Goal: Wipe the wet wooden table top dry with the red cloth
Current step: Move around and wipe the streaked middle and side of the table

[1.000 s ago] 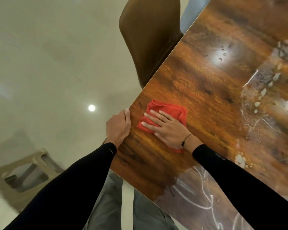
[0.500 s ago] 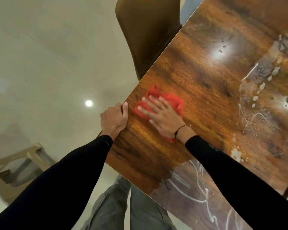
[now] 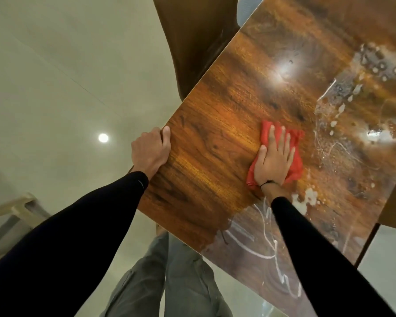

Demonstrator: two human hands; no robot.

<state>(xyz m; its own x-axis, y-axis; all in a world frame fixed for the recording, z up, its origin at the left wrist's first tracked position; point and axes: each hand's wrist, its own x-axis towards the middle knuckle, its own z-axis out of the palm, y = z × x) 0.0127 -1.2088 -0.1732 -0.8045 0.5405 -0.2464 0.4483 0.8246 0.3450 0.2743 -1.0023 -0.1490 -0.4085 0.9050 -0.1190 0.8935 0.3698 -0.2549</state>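
Observation:
The wooden table top (image 3: 217, 143) runs diagonally through the view, dry-looking at its left part. Water droplets and streaks (image 3: 352, 115) cover its right part and its near corner. The red cloth (image 3: 295, 161) lies crumpled on the wood near the middle. My right hand (image 3: 273, 160) presses flat on the cloth with fingers spread and straight. My left hand (image 3: 150, 152) grips the table's left edge, thumb on top and fingers curled under it.
A brown chair (image 3: 197, 42) stands tucked against the table's far-left edge. A beige plastic stool (image 3: 12, 216) sits on the pale floor at lower left. My grey trouser legs (image 3: 165, 277) show below the table's near edge.
My right hand has slid the red cloth to the right, away from the left edge toward the wet patch. My left hand keeps its grip on the table edge.

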